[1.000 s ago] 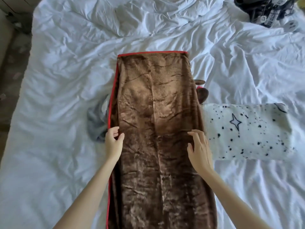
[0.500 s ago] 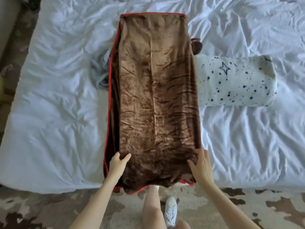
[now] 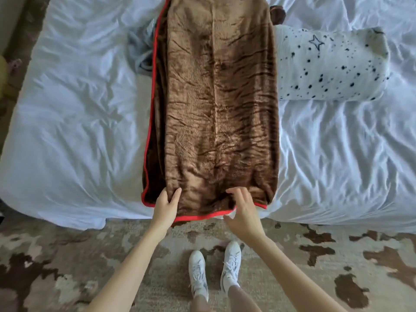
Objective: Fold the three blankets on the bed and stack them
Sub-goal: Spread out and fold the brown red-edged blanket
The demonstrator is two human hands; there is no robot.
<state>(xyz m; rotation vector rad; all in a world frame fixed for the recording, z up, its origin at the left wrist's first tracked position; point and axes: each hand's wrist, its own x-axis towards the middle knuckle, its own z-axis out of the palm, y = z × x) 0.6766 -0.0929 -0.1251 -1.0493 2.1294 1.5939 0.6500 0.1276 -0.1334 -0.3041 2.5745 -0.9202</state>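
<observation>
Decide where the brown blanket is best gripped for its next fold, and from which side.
Grip the brown blanket at its near red-trimmed hem, one corner per hand, coming from the bed's near edge. It lies as a long narrow strip running away, and that hem sits right at the bed's edge, so thumbs can likely slip under.

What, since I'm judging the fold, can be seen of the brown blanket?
The brown blanket is plush, shiny fleece with red trim, folded into a long strip lying lengthwise on the bed. Its far end is out of frame; its near end reaches the bed's edge. Stacked layers show along its left side. The left hand grips its near left corner, and the right hand pinches the near hem. Its right side meets the spotted blanket; grey cloth peeks from under its left.
</observation>
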